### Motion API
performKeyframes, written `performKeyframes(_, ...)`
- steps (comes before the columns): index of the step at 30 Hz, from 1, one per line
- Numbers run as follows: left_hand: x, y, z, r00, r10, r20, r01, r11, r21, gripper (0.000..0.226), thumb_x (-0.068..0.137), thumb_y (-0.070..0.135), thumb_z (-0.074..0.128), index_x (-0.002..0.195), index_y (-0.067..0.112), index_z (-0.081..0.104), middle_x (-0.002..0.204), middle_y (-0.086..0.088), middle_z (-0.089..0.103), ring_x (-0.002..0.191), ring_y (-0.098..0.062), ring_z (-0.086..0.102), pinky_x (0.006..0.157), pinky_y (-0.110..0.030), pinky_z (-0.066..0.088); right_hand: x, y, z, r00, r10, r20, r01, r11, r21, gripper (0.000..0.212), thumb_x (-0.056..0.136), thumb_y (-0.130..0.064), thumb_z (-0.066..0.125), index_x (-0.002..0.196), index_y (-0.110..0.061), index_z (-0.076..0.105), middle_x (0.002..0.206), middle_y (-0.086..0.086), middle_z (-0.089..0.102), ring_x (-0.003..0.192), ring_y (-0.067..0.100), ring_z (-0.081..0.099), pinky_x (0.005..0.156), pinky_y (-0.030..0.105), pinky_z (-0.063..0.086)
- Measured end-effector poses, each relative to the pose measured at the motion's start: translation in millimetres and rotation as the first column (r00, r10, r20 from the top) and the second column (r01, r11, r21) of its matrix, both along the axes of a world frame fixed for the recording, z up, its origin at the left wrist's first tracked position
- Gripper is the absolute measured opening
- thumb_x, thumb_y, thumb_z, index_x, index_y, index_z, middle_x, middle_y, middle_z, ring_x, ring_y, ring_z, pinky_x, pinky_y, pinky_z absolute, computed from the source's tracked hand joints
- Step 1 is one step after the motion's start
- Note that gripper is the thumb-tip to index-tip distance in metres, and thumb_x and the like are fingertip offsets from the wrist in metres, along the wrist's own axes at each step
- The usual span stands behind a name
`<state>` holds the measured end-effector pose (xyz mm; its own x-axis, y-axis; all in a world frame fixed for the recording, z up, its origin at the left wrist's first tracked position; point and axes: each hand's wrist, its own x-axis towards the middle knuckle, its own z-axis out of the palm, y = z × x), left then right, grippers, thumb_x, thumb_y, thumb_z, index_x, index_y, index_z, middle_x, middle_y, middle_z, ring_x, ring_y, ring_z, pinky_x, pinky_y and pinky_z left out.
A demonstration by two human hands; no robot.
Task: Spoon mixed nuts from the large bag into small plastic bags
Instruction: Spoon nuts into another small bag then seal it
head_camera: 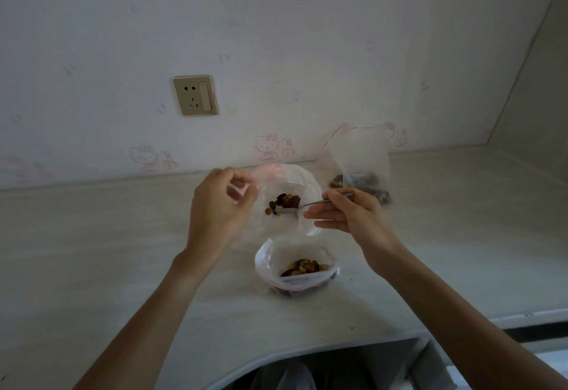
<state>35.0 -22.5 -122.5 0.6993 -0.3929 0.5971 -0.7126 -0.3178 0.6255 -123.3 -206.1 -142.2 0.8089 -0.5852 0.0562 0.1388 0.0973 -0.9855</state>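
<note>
My left hand [219, 205] pinches the rim of a small clear plastic bag [307, 183] and holds its mouth open above the desk. My right hand [347, 213] grips a metal spoon [310, 204] by its handle; the bowl, heaped with mixed nuts [287, 200], sits inside the open mouth of that bag. Below it on the desk stands the large bag [296, 282], its top rolled down, with mixed nuts showing inside. Another small bag [362, 159] with nuts at its bottom stands at the back right by the wall.
The pale desk [107, 251] runs to a wall with cartoon-cat wallpaper and a power socket [195, 95]. A side panel closes the right end. The desk's front edge curves inward near me, with my lap below it.
</note>
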Motion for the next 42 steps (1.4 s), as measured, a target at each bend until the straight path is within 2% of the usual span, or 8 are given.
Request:
performKeyframes(2,12,-12,3,0.997,0.052,0.066,-0.055,0.997,0.052,0.027,0.088,0.036,0.078,0.110,0.024,0.067,0.111,0.008,0.062,0.090,-0.005,0.063,0.080,-0.028,0.055,11,-1,-5,1.000,0.016,-0.001,-0.016,1.000,0.007,0.025,0.108,-0.019,0.050,0.111,0.001,0.065,0.096,0.016,0.080,0.093,0.028,0.078,0.081,0.033,0.064)
performKeyframes(5,26,-28,2,0.996,0.091,-0.020,-0.082,0.957,0.277,0.058,0.087,0.054,0.074,0.132,0.022,0.056,0.130,0.004,0.055,0.113,-0.013,0.058,0.088,-0.033,0.051,25,-3,-13,0.999,0.031,-0.011,-0.031,1.000,0.001,0.024,0.108,-0.019,0.051,0.109,0.000,0.065,0.095,0.016,0.080,0.095,0.027,0.078,0.086,0.035,0.064)
performKeyframes(9,37,-38,-10,0.988,0.145,-0.060,-0.102,0.883,0.458,0.047,0.089,0.063,0.065,0.115,0.024,0.059,0.102,0.010,0.063,0.094,-0.018,0.063,0.071,-0.031,0.042,35,-2,-25,0.998,0.056,-0.008,-0.056,0.997,-0.048,0.023,0.108,-0.019,0.051,0.106,-0.003,0.068,0.093,0.013,0.080,0.095,0.024,0.078,0.082,0.028,0.062)
performKeyframes(12,41,-36,-19,0.988,0.150,-0.016,-0.128,0.889,0.440,0.035,0.094,0.059,0.062,0.081,0.027,0.052,0.071,0.014,0.056,0.067,-0.013,0.057,0.053,-0.026,0.033,38,-1,-34,0.999,0.033,-0.006,-0.033,0.995,-0.094,0.023,0.107,-0.020,0.052,0.107,-0.003,0.068,0.094,0.011,0.080,0.094,0.022,0.078,0.080,0.025,0.061)
performKeyframes(15,43,-34,-25,0.994,0.108,-0.023,-0.092,0.923,0.374,0.039,0.097,0.050,0.062,0.069,0.028,0.047,0.061,0.009,0.057,0.057,-0.011,0.058,0.050,-0.027,0.032,39,0,-39,1.000,-0.007,0.003,0.007,0.992,-0.128,0.022,0.107,-0.021,0.052,0.105,-0.005,0.069,0.092,0.009,0.080,0.091,0.022,0.078,0.080,0.028,0.062)
performKeyframes(27,43,-38,-26,0.998,-0.022,-0.059,0.037,0.964,0.263,0.045,0.093,0.037,0.071,0.062,0.026,0.042,0.054,0.005,0.050,0.055,-0.018,0.052,0.054,-0.033,0.037,42,0,-47,0.994,-0.105,-0.039,0.095,0.974,-0.206,0.017,0.106,-0.023,0.055,0.105,-0.015,0.070,0.094,0.001,0.081,0.092,0.018,0.078,0.084,0.043,0.063)
performKeyframes(32,44,-36,-27,0.998,-0.036,-0.051,0.047,0.972,0.229,0.048,0.092,0.034,0.073,0.060,0.028,0.038,0.051,0.006,0.046,0.052,-0.016,0.048,0.051,-0.031,0.033,42,0,-49,0.993,-0.104,-0.056,0.086,0.961,-0.262,0.012,0.106,-0.019,0.055,0.104,-0.022,0.067,0.094,-0.001,0.081,0.092,0.018,0.077,0.077,0.036,0.064)
performKeyframes(42,45,-34,-31,0.998,-0.054,-0.033,0.060,0.970,0.237,0.042,0.094,0.036,0.071,0.063,0.031,0.044,0.052,0.007,0.049,0.049,-0.010,0.047,0.048,-0.025,0.031,40,0,-43,0.991,-0.124,-0.043,0.116,0.982,-0.147,0.016,0.107,-0.016,0.052,0.111,-0.008,0.065,0.096,0.009,0.080,0.087,0.024,0.078,0.073,0.043,0.064)
